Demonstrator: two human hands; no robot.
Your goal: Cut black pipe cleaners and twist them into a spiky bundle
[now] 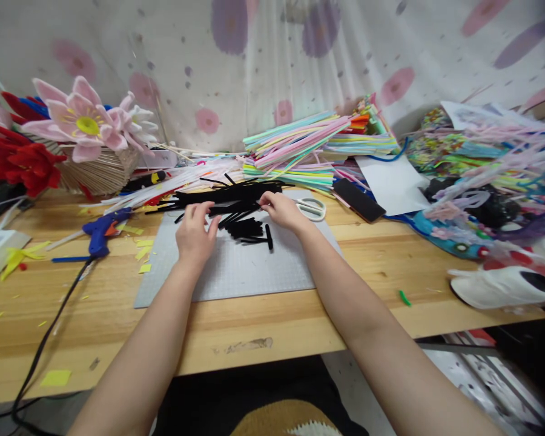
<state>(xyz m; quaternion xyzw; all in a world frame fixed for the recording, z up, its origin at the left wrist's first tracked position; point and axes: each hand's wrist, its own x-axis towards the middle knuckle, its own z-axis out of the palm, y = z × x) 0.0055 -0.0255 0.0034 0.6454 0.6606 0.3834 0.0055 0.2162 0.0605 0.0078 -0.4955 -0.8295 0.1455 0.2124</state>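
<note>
A pile of long black pipe cleaners (227, 195) lies across the far edge of a grey cutting mat (236, 266). Short cut black pieces (249, 230) sit just in front of it. My left hand (194, 233) rests on the pile's near side with its fingers curled over a few black stems. My right hand (281, 210) pinches the black stems at the pile's right end. Both forearms reach in from the bottom edge.
White-handled scissors (312, 208) lie right of my right hand, a black phone (358, 200) beyond them. A blue glue gun (102, 230) with its cord lies left. Coloured pipe cleaner bundles (300, 145), a pink flower bouquet (86, 124) and yellow scraps (143, 251) surround the mat.
</note>
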